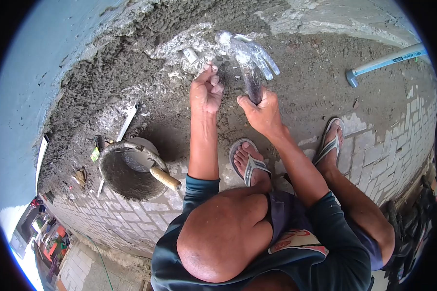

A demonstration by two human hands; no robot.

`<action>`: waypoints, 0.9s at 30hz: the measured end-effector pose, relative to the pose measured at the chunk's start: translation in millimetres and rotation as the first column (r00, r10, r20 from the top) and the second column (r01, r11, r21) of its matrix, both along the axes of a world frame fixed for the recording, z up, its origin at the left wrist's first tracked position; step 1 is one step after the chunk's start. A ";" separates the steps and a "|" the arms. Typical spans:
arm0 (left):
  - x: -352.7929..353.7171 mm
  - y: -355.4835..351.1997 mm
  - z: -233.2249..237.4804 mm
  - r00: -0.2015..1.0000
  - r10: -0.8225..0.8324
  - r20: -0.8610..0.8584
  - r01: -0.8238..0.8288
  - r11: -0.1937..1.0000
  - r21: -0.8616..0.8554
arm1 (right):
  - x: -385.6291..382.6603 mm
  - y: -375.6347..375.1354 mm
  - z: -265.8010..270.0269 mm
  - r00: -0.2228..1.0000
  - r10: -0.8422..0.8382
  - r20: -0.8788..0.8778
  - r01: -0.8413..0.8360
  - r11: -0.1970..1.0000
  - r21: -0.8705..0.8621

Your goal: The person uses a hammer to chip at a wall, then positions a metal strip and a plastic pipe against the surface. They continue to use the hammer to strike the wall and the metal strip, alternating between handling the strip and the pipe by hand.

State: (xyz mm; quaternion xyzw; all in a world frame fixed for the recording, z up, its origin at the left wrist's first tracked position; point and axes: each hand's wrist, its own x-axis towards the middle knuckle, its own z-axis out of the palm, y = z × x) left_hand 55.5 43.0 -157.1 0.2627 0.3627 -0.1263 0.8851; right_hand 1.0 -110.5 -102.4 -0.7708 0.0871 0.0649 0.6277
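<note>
My right hand (263, 112) is wrapped round the dark handle of a claw hammer (250, 51), its metal head smeared with pale dust. The hammer is raised above the rough ground, with its claw turned to the right. My left hand (207, 92) is closed, thumb and finger pinched together beside broken, whitish mortar (179, 42). Whatever lies between those fingertips is too small to make out. Just above them a short pale cylindrical stub (190, 55) sticks out of the mortar.
A mortar-caked bucket (112, 180) stands at left, a wooden tool handle (165, 179) over its rim. A pale strip (128, 121) lies behind it. At right is a light-blue pipe-like piece (388, 62) with a grey angled end. Brick paving (136, 213) borders the rough ground; a blue-grey wall (31, 72) rises left.
</note>
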 end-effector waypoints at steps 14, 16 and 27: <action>-3.7 28.8 -8.9 0.981 -0.158 0.111 -0.108 0.026 0.994 | -10.9 0.2 6.6 0.993 0.026 -0.115 -0.027 1.000 0.000; 5.8 31.3 1.2 0.948 -0.288 -0.135 0.075 -0.212 0.975 | -12.8 1.6 6.5 0.991 0.031 -0.132 -0.030 1.000 0.005; -22.3 25.1 4.6 0.897 -0.362 -0.253 0.200 -0.179 0.963 | -19.4 -7.7 3.4 0.982 0.034 -0.185 -0.033 0.999 0.011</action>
